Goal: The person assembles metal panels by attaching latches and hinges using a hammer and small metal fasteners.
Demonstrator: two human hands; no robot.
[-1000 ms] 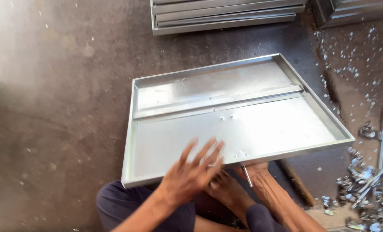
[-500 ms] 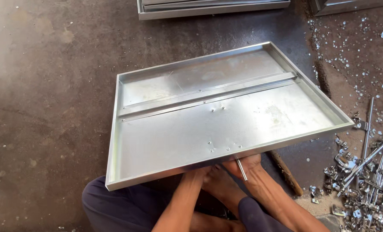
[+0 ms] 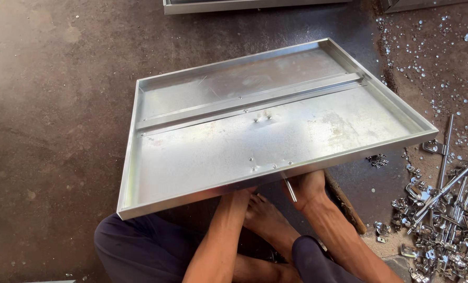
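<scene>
The shallow steel tray, long axis left to right, tilts above the floor; under its near rim the right hand clamps a thin rod, the left hand's grip apparently hidden.

Left hand now beneath tray

Metal workshop: sheet-steel tray, scattered fittings, stained concrete floor

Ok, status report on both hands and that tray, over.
Left hand under near rim of the shallow rectangular galvanised steel tray. Right hand there, thin metal rod in grip. Nothing blocking.
</scene>
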